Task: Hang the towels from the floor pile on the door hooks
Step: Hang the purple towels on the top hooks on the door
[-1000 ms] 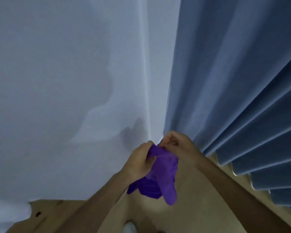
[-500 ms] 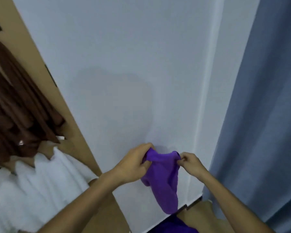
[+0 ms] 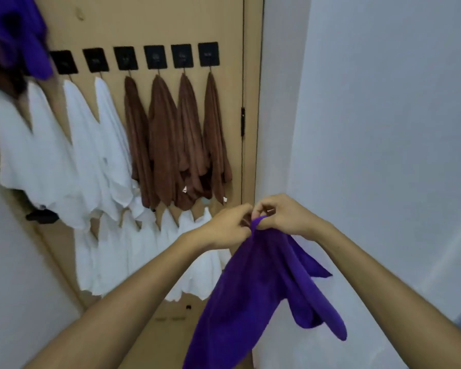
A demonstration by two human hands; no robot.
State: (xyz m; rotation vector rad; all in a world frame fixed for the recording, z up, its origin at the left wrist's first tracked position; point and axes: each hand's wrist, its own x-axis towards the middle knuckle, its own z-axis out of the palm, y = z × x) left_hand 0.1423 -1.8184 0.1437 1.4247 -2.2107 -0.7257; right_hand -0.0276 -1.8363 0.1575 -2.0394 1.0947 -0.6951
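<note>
A purple towel [image 3: 261,286] hangs down from both my hands in front of me. My left hand [image 3: 226,226] and my right hand [image 3: 284,215] pinch its top corner close together, fingers closed on the cloth. Ahead stands a tan door [image 3: 155,25] with a row of black square hooks [image 3: 155,56]. Brown towels [image 3: 168,139] hang on the right hooks, white towels [image 3: 91,145] on the left ones and in a lower row. Another purple towel [image 3: 24,33] hangs at the top left, blurred. The floor pile is out of view.
A white wall [image 3: 383,129] rises close on the right of the door. A black door handle [image 3: 41,216] sticks out at the left under the white towels. Another white wall surface [image 3: 16,275] fills the lower left.
The view has swung left from the blue curtain and wall corner to the door with hooks. My hands have come closer together on the towel's top corner, and the towel hangs longer.
</note>
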